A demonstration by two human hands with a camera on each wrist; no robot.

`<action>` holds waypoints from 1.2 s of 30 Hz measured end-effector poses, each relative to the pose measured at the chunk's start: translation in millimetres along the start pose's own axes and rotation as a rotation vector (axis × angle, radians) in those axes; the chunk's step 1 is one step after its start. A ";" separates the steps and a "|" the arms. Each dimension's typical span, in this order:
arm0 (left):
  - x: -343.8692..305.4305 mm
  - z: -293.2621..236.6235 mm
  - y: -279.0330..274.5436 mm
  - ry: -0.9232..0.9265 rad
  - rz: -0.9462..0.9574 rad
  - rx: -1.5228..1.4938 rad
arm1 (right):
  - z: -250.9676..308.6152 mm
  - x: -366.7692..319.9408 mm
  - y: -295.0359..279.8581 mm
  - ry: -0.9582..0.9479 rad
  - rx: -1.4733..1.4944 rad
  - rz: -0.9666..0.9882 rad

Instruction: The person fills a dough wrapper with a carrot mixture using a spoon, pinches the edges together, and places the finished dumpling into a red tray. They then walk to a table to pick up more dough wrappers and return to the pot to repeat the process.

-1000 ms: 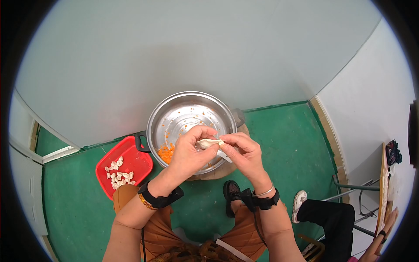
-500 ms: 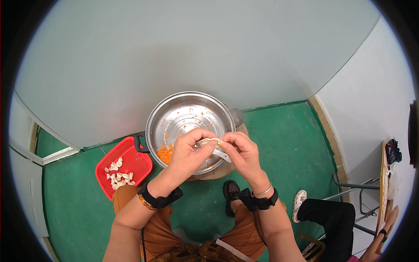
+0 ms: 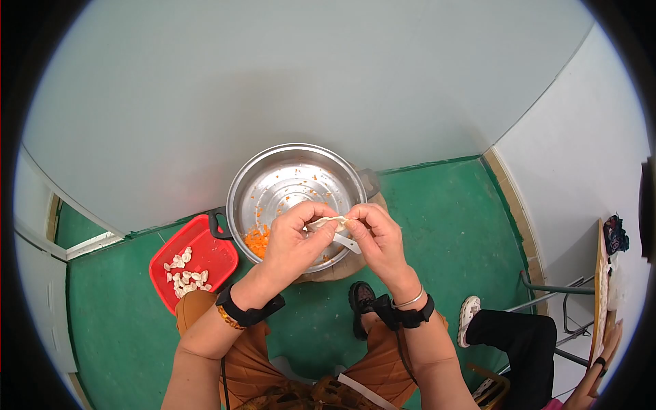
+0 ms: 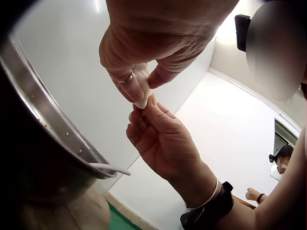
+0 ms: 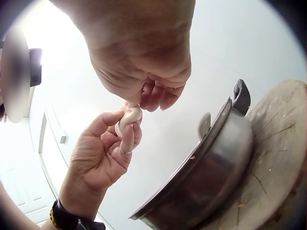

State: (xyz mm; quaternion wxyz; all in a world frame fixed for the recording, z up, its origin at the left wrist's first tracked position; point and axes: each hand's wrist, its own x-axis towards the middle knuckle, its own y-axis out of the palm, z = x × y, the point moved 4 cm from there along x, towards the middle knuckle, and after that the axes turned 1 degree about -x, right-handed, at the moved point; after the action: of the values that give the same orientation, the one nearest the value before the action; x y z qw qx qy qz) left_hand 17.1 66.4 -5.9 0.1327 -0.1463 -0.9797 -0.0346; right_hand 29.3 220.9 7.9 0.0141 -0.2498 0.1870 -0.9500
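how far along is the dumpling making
Done: a small pile of dumplings lies in the red tray. In hand: left hand and right hand pinch one dumpling over the pot. Still to go: only a small heap of orange filling in the pot.

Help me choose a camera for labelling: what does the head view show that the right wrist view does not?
Only the head view shows the red square plastic tray of small white dumplings, the chopped orange filling inside the round steel pot, and the green floor. Only the right wrist view shows that pot's outer wall and a thin ring on a left finger. Both show the left hand and right hand pinching one pale dough dumpling.
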 end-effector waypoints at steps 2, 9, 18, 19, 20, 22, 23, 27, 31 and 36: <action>0.0 -1.1 0.4 -0.006 -0.006 -0.005 | -0.5 -0.2 0.1 -0.018 0.031 -0.021; 1.3 -1.8 -1.7 -0.051 -0.012 0.025 | 5.8 0.4 -2.7 -0.151 -0.055 -0.004; 1.2 -4.2 -2.8 -0.012 -0.054 0.088 | 5.2 1.2 2.6 -0.060 0.033 0.078; 1.3 -5.2 -3.8 -0.014 -0.046 0.107 | 5.7 1.2 2.7 -0.051 0.025 0.088; 1.3 -5.5 -4.8 -0.015 -0.039 0.127 | 6.1 1.0 3.0 -0.088 0.003 0.085; 1.9 1.1 -6.3 -0.052 -0.020 0.060 | 6.4 1.1 3.3 -0.164 -0.040 0.079; 2.2 3.5 -6.3 -0.071 -0.010 0.026 | 5.8 1.3 2.8 -0.157 -0.035 0.079; 2.5 -2.5 -5.1 -0.138 -0.004 -0.033 | 6.6 2.5 0.5 -0.152 -0.040 0.079; 2.9 2.0 -3.3 -0.151 -0.031 -0.151 | 9.7 2.0 0.5 -0.149 -0.076 0.055; 2.0 0.4 -3.5 -0.155 -0.001 -0.086 | 9.5 2.5 -0.1 -0.157 -0.100 0.020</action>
State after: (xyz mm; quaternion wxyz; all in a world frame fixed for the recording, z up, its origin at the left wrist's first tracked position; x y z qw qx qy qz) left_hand 14.1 63.7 -5.8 0.0502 -0.1536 -0.9847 -0.0653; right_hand 31.7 217.4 16.8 0.0257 -0.3218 0.2350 -0.9168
